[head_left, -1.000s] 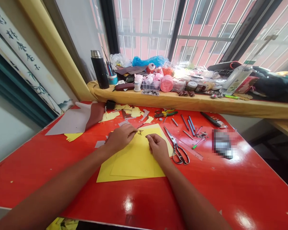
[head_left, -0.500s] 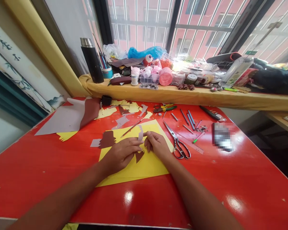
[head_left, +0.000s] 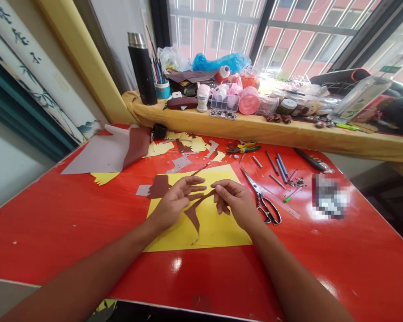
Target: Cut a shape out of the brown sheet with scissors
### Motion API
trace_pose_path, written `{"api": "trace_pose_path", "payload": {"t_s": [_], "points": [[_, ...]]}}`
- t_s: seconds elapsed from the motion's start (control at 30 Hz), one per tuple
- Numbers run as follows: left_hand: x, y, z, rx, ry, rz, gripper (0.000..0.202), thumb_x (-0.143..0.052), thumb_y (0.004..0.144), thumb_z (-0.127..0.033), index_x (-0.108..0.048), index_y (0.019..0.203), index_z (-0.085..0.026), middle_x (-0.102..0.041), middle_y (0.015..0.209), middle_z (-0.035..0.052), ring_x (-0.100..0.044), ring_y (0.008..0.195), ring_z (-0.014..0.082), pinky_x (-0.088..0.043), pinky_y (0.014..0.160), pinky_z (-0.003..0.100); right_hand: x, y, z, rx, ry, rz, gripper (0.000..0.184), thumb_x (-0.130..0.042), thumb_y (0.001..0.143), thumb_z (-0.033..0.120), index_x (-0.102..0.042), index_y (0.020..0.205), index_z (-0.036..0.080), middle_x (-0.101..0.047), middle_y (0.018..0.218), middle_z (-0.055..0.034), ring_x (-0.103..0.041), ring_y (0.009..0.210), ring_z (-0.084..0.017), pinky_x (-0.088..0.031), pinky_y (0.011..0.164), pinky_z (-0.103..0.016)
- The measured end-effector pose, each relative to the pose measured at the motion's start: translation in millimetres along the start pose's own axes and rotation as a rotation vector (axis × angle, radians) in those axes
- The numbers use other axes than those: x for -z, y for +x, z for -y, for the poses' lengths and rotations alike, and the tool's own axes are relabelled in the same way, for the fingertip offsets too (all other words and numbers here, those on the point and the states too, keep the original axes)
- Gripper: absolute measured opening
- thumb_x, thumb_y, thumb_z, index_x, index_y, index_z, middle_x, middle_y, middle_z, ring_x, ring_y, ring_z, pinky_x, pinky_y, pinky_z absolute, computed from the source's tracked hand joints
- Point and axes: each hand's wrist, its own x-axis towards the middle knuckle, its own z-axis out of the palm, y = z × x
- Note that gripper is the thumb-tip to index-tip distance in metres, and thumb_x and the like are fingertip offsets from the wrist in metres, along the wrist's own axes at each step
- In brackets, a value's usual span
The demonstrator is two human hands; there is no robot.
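My right hand is closed, its thumb and forefinger pinching one end of a thin, curved brown cutout. The cutout slants down and left from those fingertips over a yellow sheet, its wider end tapering to a point. Just beside the strip, my left hand is open with fingers stretched and apart. Left of it lies a brown piece with a jagged edge, partly over the yellow sheet. A pencil rests near the sheet's top edge. Scissors lie to the right of my right hand.
Yellow and mauve scraps lie at the back, near pliers. Several pens and a clear ruler are on the right. A large mauve-brown sheet sits at left. A black flask stands on the crowded sill.
The left fingers have opened and spread away from the cutout, which now shows its brown side and hangs lower from my right hand. The view has shifted left.
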Motion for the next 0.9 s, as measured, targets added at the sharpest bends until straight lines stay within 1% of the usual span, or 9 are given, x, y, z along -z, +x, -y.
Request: {"api": "trace_pose_path", "payload": {"t_s": [0.07,0.13,0.23,0.37,0.47,0.53,0.6,0.73,0.9], "points": [[0.2,4,0,0.168,-0.126,-0.033,0.044,-0.067,0.093,-0.017,-0.072,0.136,-0.021,-0.073,0.15,0.0156,-0.074,0.134,0.0325,-0.058,0.118,0.055,-1,-1,3,-0.001,0.001,0.029,0.04,-0.087,0.093,0.059,-0.081,0.102,0.021,-0.074,0.073,0.0007,-0.067,0.048,-0.013,-0.038,0.042,-0.023],[-0.2,6,-1,0.272,-0.117,-0.058,0.038,-0.07,0.1,-0.033,-0.073,0.134,-0.019,-0.075,0.144,0.0175,-0.076,0.124,0.0318,-0.06,0.11,0.052,-2,-3,5,-0.001,0.008,0.065,0.039,-0.087,0.094,0.059,-0.082,0.102,0.021,-0.074,0.073,0.0004,-0.068,0.048,-0.013,-0.039,0.042,-0.023],[-2.6,7,-5,0.288,0.04,0.009,0.047,-0.074,0.102,-0.057,-0.076,0.129,-0.019,-0.078,0.126,0.0143,-0.075,0.109,0.0276,-0.061,0.096,0.044,-4,-5,6,-0.007,0.021,0.121,0.037,-0.087,0.096,0.058,-0.084,0.103,0.021,-0.075,0.074,0.0002,-0.069,0.049,-0.013,-0.039,0.043,-0.022],[-5.1,6,-8,0.288,0.095,0.192,0.057,-0.073,0.099,-0.073,-0.076,0.117,-0.019,-0.074,0.099,0.0066,-0.071,0.088,0.0219,-0.057,0.081,0.037,-7,-8,8,-0.032,0.019,0.163,0.036,-0.087,0.096,0.057,-0.084,0.105,0.022,-0.075,0.073,0.0005,-0.069,0.05,-0.014,-0.04,0.043,-0.022],[-1.7,8,-9,0.342,0.102,0.261,0.054,-0.081,0.093,-0.07,-0.076,0.109,-0.019,-0.072,0.094,0.0041,-0.062,0.074,0.0163,-0.05,0.072,0.034,-7,-8,9,-0.057,-0.003,0.144,0.035,-0.089,0.094,0.055,-0.083,0.108,0.023,-0.074,0.071,0.0011,-0.07,0.05,-0.015,-0.039,0.043,-0.023],[3.4,10,-10,0.354,0.128,0.199,0.051,-0.091,0.084,-0.061,-0.077,0.109,-0.019,-0.074,0.097,0.0038,-0.059,0.074,0.0147,-0.046,0.07,0.032,-6,-7,8,-0.071,-0.025,0.108,0.036,-0.089,0.093,0.055,-0.083,0.109,0.023,-0.074,0.071,0.0013,-0.07,0.05,-0.015,-0.038,0.043,-0.023],[9.5,13,-12,0.362,0.143,0.116,0.048,-0.094,0.08,-0.056,-0.078,0.106,-0.019,-0.073,0.093,0.0028,-0.057,0.073,0.0141,-0.043,0.068,0.03,-4,-5,6,-0.08,-0.061,0.067,0.04,-0.086,0.093,0.057,-0.083,0.11,0.022,-0.073,0.071,0.0008,-0.07,0.05,-0.016,-0.038,0.043,-0.024],[18.6,17,-19,0.377,0.183,0.102,0.042,-0.087,0.085,-0.057,-0.076,0.099,-0.019,-0.069,0.072,0.0012,-0.058,0.066,0.0159,-0.037,0.064,0.03,-3,-2,1,-0.086,-0.141,0.009,0.042,-0.082,0.095,0.059,-0.082,0.112,0.021,-0.075,0.073,-0.001,-0.07,0.051,-0.016,-0.038,0.044,-0.024],[20.0,17,-27,0.4,0.303,0.123,0.042,-0.084,0.087,-0.059,-0.076,0.1,-0.019,-0.076,0.071,0.0041,-0.058,0.063,0.0168,-0.039,0.062,0.031,-5,-1,-2,-0.076,-0.2,0.0,0.041,-0.082,0.094,0.057,-0.081,0.111,0.02,-0.076,0.07,-0.0009,-0.069,0.049,-0.016,-0.034,0.043,-0.025]]}}
